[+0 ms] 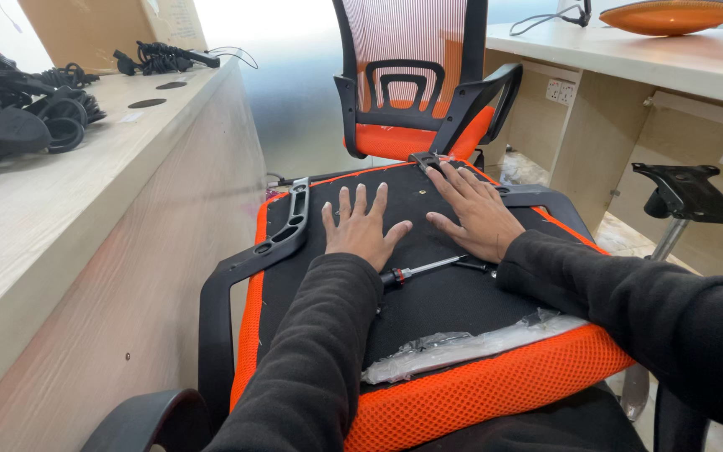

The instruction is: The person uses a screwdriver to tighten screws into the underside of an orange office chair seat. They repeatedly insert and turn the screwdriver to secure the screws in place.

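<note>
- Pale wooden counter [52, 218] runs along the left, carrying coiled black cables [18, 113]; an assembled orange mesh chair [416, 84] stands behind.
- Upturned chair seat [428, 301], black underside with orange mesh edge, lies in front, 1 black armrest [248, 259] attached on its left.
- Both hands lie flat on the underside, fingers spread, gripping nothing: left hand [363, 228], right hand [474, 211].
- Screwdriver [428, 269] rests between the wrists, just beside both.
- Clear plastic bag [462, 343] lies near the front edge.
</note>
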